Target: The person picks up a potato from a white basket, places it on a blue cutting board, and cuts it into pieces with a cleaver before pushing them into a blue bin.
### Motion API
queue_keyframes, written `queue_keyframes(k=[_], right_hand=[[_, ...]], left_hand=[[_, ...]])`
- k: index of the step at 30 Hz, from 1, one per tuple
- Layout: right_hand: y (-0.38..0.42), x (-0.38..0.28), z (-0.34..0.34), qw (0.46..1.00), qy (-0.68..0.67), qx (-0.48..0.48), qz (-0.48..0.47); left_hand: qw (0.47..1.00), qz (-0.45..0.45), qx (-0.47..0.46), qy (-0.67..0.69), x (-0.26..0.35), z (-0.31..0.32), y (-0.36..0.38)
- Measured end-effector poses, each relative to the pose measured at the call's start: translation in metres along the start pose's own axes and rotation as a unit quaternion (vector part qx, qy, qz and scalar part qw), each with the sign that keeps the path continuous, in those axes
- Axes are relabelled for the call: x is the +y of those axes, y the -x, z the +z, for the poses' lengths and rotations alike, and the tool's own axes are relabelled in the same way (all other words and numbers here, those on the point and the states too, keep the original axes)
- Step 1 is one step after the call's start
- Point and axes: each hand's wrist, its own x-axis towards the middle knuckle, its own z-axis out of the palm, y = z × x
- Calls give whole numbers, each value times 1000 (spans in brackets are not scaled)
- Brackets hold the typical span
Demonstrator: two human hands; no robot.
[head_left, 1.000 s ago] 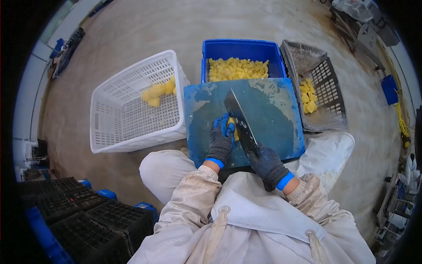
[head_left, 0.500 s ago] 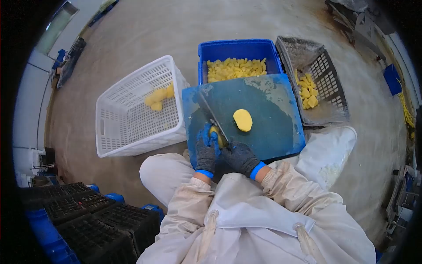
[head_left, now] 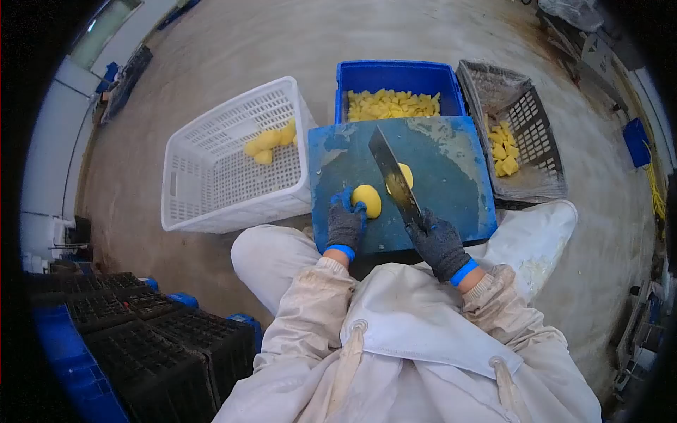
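Observation:
On the blue-green cutting board (head_left: 451, 204), my gloved left hand (head_left: 346, 222) grips the left edge of a peeled yellow potato piece (head_left: 367, 202) with its fingertips. My right hand (head_left: 435, 244), also gloved, is closed around the handle of a broad-bladed knife (head_left: 387, 161). The blade points away and slightly left, to the right of that piece. Partly hidden behind the blade is another potato piece (head_left: 406, 176).
A white plastic crate (head_left: 236, 218) with several peeled potatoes (head_left: 266, 139) stands left. Behind the board is a blue bin (head_left: 395, 69) of potato chunks (head_left: 391, 106). A grey crate (head_left: 532, 187) at right holds more chunks (head_left: 502, 148). Black crates (head_left: 151, 359) are stacked lower left.
My right hand has moved right with the knife, away from my left hand. The potato piece by my left hand now shows its yellow face. The view has shifted slightly.

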Motion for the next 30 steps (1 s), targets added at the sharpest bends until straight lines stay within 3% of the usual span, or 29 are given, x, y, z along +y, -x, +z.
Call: queue_keyframes(k=[8, 17, 25, 30], right_hand=[[10, -19, 0, 998, 63, -24, -11], [0, -18, 16, 991, 99, -92, 15], [-7, -16, 22, 999, 35, -4, -36], [5, -35, 8, 996, 68, -57, -23]], left_hand=[[998, 16, 52, 14, 8, 15, -3], [999, 2, 34, 26, 10, 13, -2], [996, 21, 70, 54, 6, 16, -4], [996, 9, 63, 55, 6, 12, 3]])
